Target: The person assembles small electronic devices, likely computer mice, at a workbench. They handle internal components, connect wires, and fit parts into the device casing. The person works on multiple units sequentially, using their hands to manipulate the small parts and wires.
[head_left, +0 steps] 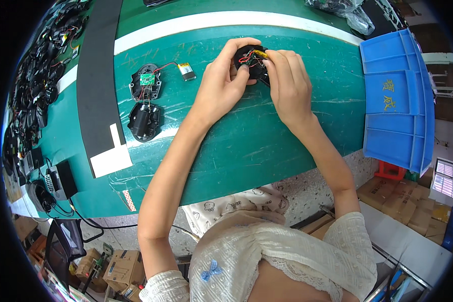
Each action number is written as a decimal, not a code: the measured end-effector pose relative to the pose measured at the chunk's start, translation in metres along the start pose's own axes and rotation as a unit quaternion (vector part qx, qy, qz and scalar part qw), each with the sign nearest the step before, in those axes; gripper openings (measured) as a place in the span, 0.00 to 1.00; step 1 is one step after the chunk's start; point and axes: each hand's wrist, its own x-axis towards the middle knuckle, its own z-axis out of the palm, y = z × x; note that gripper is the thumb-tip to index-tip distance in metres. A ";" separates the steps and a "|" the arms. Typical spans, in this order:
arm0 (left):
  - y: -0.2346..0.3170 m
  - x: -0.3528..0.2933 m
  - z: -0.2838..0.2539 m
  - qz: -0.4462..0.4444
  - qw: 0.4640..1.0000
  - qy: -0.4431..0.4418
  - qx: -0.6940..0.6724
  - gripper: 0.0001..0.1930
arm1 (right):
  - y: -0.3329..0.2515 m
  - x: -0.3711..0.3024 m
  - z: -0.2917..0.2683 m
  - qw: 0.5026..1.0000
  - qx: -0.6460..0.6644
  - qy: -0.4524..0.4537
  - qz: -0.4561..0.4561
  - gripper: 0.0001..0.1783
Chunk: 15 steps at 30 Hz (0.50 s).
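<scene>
Housing (258,74), black and round, is held above the bench between 12 and 1 o'clock, its hollow side turned up. It is gripped by the left hand (225,80), fingers curled round the far edge and thumb bent over the near side. The right hand's (290,83) fingers are bunched at the 2 o'clock rim, against a yellow piece (259,53); whether piece or rim is pinched cannot be told.

A light, stiff shell is to be expected, probably plastic and a little slick. The thin red wires (245,56) are judged fragile, so hold is best taken by the outer rim, with no pull put on the leads.

At 10 o'clock an opened unit (146,83) is laid out in two halves, a green board exposed; a silver battery (187,73) is tethered to it by wires at 11.

The green bench (226,156) is scratched and glossy. It is crossed by a black strip (98,75) at 10. Dark parts (30,95) are heaped between 9 and 10, and a blue crate (400,100) is set between 2 and 3. Beyond the bench, cartons (123,269) are stacked on the floor near 7
</scene>
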 end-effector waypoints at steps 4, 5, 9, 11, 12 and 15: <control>-0.001 0.000 0.000 0.003 1.000 0.009 0.004 0.20 | 0.000 0.000 0.002 1.000 -0.006 0.000 -0.015 0.16; -0.001 0.000 0.001 0.004 1.000 0.008 0.006 0.20 | -0.001 -0.001 0.002 1.000 -0.011 -0.002 -0.009 0.16; -0.001 0.001 0.002 0.009 1.000 0.012 0.015 0.20 | -0.007 -0.002 0.003 1.000 -0.018 -0.006 0.016 0.18; -0.002 0.001 0.002 0.008 1.000 0.014 0.012 0.20 | -0.008 -0.002 0.004 0.999 -0.019 -0.010 0.025 0.18; -0.001 0.001 0.002 0.007 1.000 0.015 0.009 0.19 | -0.007 -0.001 0.006 0.999 -0.019 -0.011 0.027 0.18; 0.000 0.002 0.000 -0.002 1.000 0.014 -0.001 0.18 | -0.005 0.001 0.005 0.999 -0.012 -0.014 0.028 0.18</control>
